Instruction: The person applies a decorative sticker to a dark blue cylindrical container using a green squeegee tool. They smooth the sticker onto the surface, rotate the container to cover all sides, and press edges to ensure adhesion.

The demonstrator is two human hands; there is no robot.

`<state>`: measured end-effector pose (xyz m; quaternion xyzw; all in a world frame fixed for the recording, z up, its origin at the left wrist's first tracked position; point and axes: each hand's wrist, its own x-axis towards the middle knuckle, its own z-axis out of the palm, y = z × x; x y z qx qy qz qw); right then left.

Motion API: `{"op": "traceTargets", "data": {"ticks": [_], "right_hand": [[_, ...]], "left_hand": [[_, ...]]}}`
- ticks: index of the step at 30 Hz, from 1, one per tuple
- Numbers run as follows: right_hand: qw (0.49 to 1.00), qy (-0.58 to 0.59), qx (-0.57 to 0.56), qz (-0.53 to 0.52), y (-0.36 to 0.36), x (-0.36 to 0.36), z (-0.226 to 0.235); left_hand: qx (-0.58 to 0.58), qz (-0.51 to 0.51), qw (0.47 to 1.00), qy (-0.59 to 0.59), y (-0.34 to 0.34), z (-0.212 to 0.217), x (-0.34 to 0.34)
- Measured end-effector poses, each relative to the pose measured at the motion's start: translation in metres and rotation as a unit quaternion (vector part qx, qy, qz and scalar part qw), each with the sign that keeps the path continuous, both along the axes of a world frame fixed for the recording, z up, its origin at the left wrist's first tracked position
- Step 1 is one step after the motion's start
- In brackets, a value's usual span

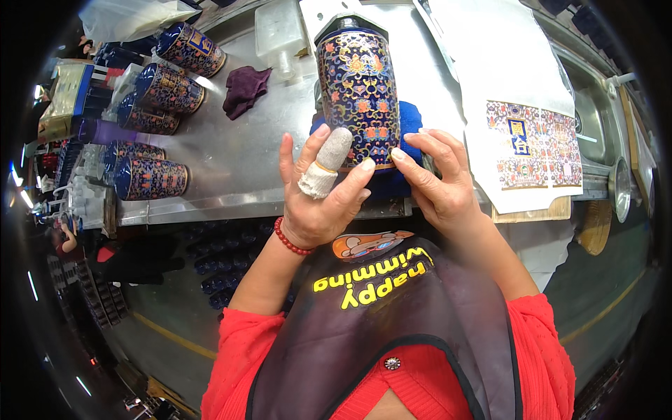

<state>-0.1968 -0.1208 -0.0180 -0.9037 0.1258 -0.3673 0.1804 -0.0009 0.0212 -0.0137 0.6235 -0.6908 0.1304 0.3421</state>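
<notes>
A dark blue ceramic bottle [359, 91] covered in colourful floral patterns lies with its neck pointing away from me. Under its near part is a blue cloth or pad [411, 120]. My left hand [322, 185] is at the bottle's near left, fingers spread and the thumb tip by its near end. One left finger wears a grey and white fabric finger cover [329, 161]. At the near right edge of the bottle, my right hand [442, 175] has its thumb tip against the surface, the other fingers stretched out and slightly curved.
Several similar patterned bottles [168, 89] lie at the left of the metal table [231, 161]. A crumpled purple cloth [246, 91] and a clear plastic container [280, 31] are nearer the middle. On the right are white sheets with a printed patterned decal [533, 145], and a metal sink [591, 115] beyond.
</notes>
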Motion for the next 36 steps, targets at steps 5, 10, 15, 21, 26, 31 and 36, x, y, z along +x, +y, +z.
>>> {"op": "traceTargets", "data": {"ticks": [5,10,15,21,26,31,36], "right_hand": [[1.0,-0.004,0.002,0.007,-0.001,0.0,-0.002],[1.0,-0.002,0.017,0.017,-0.001,-0.001,-0.003],[1.0,-0.002,0.014,0.01,-0.001,-0.001,-0.004],[1.0,-0.01,0.014,0.014,-0.001,-0.001,-0.005],[1.0,-0.011,0.015,0.015,-0.002,0.0,-0.006],[1.0,-0.008,0.016,0.017,-0.002,-0.001,-0.006],[1.0,-0.013,0.017,0.021,-0.003,-0.001,-0.008]], "left_hand": [[-0.003,-0.008,0.999,-0.037,-0.005,0.003,-0.004],[0.001,0.006,1.0,0.028,-0.001,0.006,-0.001],[0.009,0.001,0.998,-0.058,0.002,0.007,0.001],[0.009,-0.024,0.998,-0.05,0.001,0.009,0.005],[0.016,0.0,0.999,-0.044,-0.002,0.007,0.0],[0.018,-0.039,0.998,-0.049,0.0,0.003,-0.002],[0.01,0.031,0.999,-0.014,0.005,-0.002,-0.002]]}}
